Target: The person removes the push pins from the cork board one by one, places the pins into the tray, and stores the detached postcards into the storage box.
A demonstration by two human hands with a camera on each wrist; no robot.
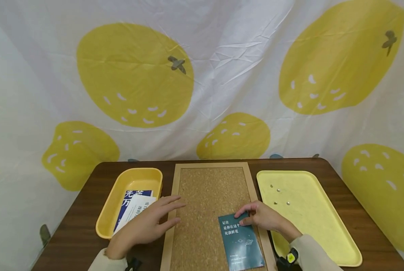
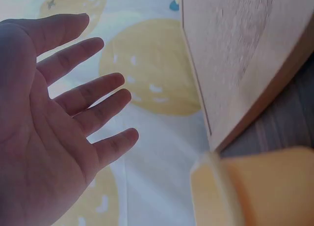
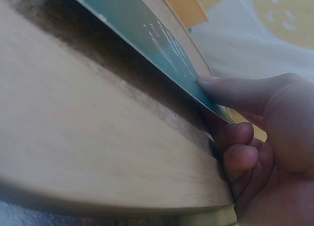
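Note:
A dark teal card (image 1: 241, 244) with white lettering lies over the right side of the wood-framed cork board (image 1: 202, 210). My right hand (image 1: 263, 216) pinches its upper right corner; in the right wrist view the thumb (image 3: 235, 91) presses on the printed face and the fingers curl beneath. There the card's near edge stands off the board. My left hand (image 1: 151, 220) hovers between the yellow basin and the board's left frame, fingers spread and holding nothing. The left wrist view shows that bare palm (image 2: 44, 123).
On the left, the yellow basin (image 1: 102, 220) holds a blue card (image 1: 144, 193) and a white card (image 1: 134, 210) with print. A pale yellow tray (image 1: 317, 226) on the right carries several small metal pins (image 1: 278, 190). Behind the brown table (image 1: 70, 233) hangs a lemon-patterned cloth (image 1: 222, 82).

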